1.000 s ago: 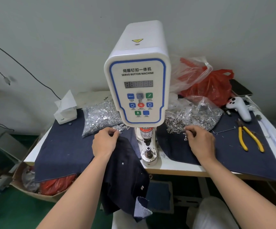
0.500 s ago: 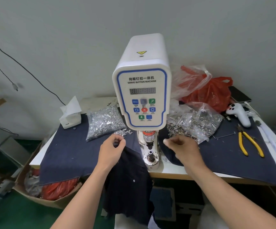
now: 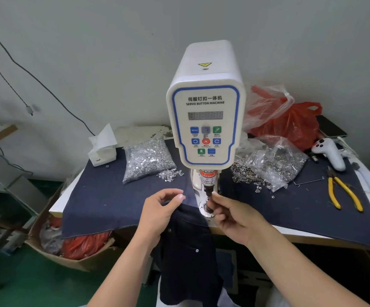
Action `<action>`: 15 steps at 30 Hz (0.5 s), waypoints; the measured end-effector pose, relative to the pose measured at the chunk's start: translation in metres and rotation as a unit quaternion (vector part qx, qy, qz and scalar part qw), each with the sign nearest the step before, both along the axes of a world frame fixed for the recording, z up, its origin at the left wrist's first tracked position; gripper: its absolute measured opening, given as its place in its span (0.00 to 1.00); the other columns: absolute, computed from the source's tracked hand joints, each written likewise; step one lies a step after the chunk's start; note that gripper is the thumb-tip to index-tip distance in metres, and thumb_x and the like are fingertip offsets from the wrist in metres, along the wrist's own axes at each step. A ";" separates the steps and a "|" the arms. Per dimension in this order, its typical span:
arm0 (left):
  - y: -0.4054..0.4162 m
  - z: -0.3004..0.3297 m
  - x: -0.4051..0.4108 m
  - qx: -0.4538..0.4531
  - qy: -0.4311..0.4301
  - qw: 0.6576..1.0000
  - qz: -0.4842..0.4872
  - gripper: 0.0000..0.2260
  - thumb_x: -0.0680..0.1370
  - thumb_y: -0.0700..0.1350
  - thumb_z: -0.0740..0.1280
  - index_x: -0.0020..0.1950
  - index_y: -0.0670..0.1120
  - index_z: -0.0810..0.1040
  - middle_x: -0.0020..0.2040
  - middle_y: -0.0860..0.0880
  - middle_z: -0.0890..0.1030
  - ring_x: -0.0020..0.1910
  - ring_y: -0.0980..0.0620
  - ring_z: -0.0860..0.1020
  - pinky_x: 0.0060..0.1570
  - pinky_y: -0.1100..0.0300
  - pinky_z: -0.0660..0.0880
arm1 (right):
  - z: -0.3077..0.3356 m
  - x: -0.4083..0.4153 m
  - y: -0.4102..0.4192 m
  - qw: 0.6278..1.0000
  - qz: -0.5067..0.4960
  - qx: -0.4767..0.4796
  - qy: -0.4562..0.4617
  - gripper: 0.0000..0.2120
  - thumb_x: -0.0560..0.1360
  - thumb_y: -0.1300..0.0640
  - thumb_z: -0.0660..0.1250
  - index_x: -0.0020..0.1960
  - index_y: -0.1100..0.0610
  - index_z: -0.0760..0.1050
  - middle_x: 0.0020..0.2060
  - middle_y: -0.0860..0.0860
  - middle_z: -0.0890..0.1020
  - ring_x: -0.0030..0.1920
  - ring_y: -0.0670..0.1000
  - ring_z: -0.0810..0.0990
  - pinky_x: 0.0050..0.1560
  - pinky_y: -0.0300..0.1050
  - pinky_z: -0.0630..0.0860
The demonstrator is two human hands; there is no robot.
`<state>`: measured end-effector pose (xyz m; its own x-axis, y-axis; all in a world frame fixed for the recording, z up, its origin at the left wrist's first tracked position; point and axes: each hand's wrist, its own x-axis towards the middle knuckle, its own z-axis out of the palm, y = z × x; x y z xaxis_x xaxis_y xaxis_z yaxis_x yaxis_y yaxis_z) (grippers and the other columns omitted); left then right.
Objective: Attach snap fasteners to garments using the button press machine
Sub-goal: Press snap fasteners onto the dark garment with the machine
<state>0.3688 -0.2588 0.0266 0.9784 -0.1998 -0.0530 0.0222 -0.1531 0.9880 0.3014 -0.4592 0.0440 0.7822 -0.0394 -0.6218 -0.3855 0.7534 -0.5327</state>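
While the right hand (image 3: 235, 218) reaches in at the die of the button press machine (image 3: 206, 120), its fingers (image 3: 215, 198) are pinched narrowly together just at the lower die post (image 3: 208, 201), directly beneath the plunger; whether a snap part sits between the fingertips is too small to tell, though the pose suggests one is being seated. Just left of the die lies the dark garment (image 3: 186, 251), its top edge caught under the left hand (image 3: 159, 209) at the front of the tabletop (image 3: 312, 234) and its long axis hanging straight down off that edge. At least 2 snaps already show on it. Left-hand fingers are loosely curled, thumb and forefinger slightly apart, resting on the fabric's upper edge. That hand is the nearer to the garment, so sliding the cloth rightward over the die looks like its job, once the right fingers are out from under the plunger.
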 end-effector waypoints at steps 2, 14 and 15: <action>-0.003 0.001 -0.005 -0.012 0.008 1.000 -0.012 0.05 0.79 0.48 0.76 0.51 0.58 0.88 0.50 0.54 0.89 0.55 0.57 0.85 0.55 0.60 0.79 | 0.000 0.002 0.000 1.000 -0.006 0.011 -0.001 0.03 0.77 0.64 0.72 0.45 0.63 0.82 0.35 0.58 0.84 0.25 0.44 0.74 0.22 0.33 0.70; -0.025 -0.001 -0.017 -0.019 0.004 0.999 -0.032 0.04 0.84 0.44 0.70 0.55 0.47 0.83 0.49 0.54 0.89 0.50 0.60 0.85 0.46 0.72 0.75 | 0.001 0.006 -0.003 1.000 -0.002 0.004 -0.006 0.11 0.78 0.63 0.71 0.37 0.64 0.84 0.33 0.58 0.83 0.25 0.46 0.75 0.22 0.36 0.70; -0.026 -0.001 -0.017 -0.016 0.000 0.999 -0.031 0.03 0.83 0.44 0.71 0.54 0.48 0.85 0.48 0.54 0.89 0.50 0.60 0.85 0.46 0.72 0.76 | 0.000 0.006 -0.003 1.000 -0.003 0.008 -0.008 0.11 0.78 0.63 0.71 0.36 0.64 0.84 0.34 0.58 0.83 0.25 0.46 0.75 0.22 0.36 0.70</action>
<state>0.3520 -0.2844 0.0252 0.9642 -0.2614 -0.0447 0.0127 -0.1229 0.9923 0.3073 -0.4626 0.0444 0.7914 -0.0339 -0.6104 -0.3728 0.7646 -0.5258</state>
